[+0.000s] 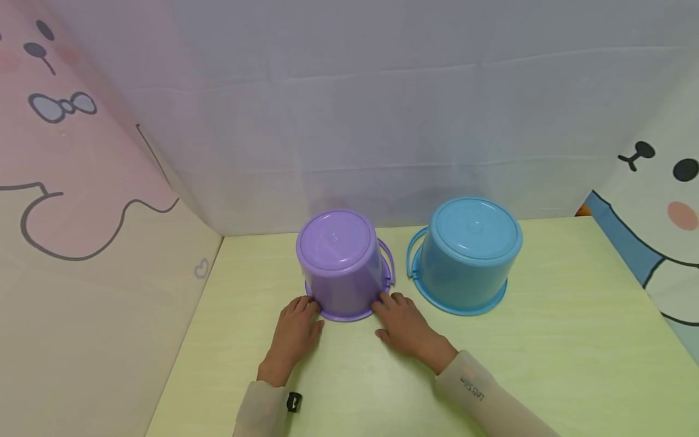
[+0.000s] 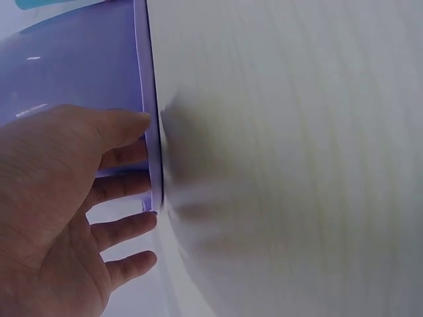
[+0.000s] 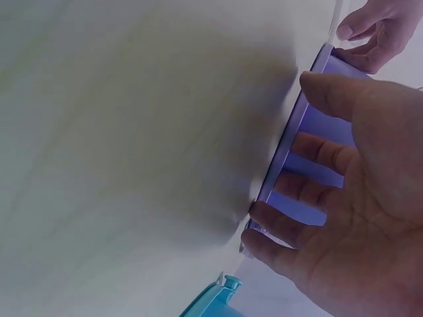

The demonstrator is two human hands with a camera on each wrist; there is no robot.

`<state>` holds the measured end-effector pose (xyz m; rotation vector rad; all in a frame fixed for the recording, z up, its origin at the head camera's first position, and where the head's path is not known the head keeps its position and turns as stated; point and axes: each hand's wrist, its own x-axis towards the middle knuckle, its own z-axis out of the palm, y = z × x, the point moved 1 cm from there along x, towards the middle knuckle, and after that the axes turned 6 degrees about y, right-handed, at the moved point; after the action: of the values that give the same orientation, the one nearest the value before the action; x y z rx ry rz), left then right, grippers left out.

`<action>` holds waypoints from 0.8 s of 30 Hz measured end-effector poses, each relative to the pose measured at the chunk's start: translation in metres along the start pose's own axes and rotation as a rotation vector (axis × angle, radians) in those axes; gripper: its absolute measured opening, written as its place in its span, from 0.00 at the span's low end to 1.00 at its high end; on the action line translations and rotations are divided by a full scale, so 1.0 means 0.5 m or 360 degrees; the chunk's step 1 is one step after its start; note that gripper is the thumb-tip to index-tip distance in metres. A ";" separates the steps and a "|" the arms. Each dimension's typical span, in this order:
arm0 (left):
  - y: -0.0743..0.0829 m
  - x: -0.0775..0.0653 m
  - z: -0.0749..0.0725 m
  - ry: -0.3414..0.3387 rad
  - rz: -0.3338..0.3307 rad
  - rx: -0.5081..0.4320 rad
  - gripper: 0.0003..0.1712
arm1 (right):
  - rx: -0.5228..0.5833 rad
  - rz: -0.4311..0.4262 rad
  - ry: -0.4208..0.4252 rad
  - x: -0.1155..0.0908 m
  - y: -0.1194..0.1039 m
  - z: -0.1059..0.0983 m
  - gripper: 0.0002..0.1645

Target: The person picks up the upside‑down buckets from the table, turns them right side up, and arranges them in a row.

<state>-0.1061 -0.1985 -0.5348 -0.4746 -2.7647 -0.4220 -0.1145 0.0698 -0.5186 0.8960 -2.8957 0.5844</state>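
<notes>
Upside down on the table, a purple bucket (image 1: 335,243) has its base up and its wide rim against the tabletop. My left hand (image 1: 295,331) is at the front left of that rim, its fingertips touching or close to it. On the front right, my right hand (image 1: 404,325) reaches the rim with fingers spread along it. In both wrist views the fingers look fairly straight, and neither hand visibly curls round the rim. To the right stands a blue bucket (image 1: 469,261), also upside down, with its handle (image 1: 411,255) on the side facing the purple one.
The light yellow table (image 1: 349,376) ends at a pale cloth (image 1: 382,133) behind the buckets. Printed panels stand left (image 1: 82,182) and right (image 1: 666,218). A small black object (image 1: 293,402) shows beside the left sleeve.
</notes>
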 end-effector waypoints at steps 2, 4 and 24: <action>0.000 0.000 -0.001 0.0007 0.0013 0.0012 0.14 | 0.0005 -0.0003 0.0001 0.001 0.001 0.001 0.25; 0.000 0.000 -0.002 0.0012 0.0023 0.0024 0.14 | 0.0009 -0.0006 0.0003 0.001 0.001 0.002 0.25; 0.000 -0.011 -0.007 0.0010 0.0123 0.0149 0.17 | -0.0007 -0.0058 0.0042 -0.011 0.003 0.004 0.20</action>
<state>-0.1005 -0.2011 -0.5337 -0.5538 -2.7351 -0.2743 -0.1105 0.0733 -0.5218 0.9313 -2.8495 0.5821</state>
